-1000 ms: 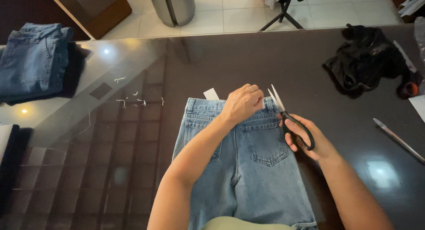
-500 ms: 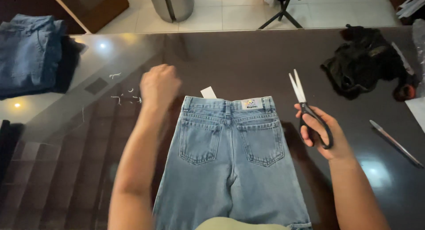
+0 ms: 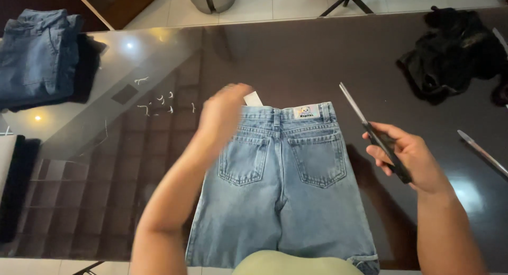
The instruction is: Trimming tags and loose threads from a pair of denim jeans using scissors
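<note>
Jeans [image 3: 283,190] lie flat on the dark shiny worktop [image 3: 296,58], back side up. They are light blue, with two back pockets and a small patch at the waistband. A white tag [image 3: 253,99] peeks out at the top. Your left hand [image 3: 225,113] floats over the left corner of the waistband; it is blurry, so you cannot tell if its grip is spread or closed. Your right hand [image 3: 405,156], off to the right of the jeans, has its grip curled around black scissors [image 3: 373,132], blades pointing up and away from you.
</note>
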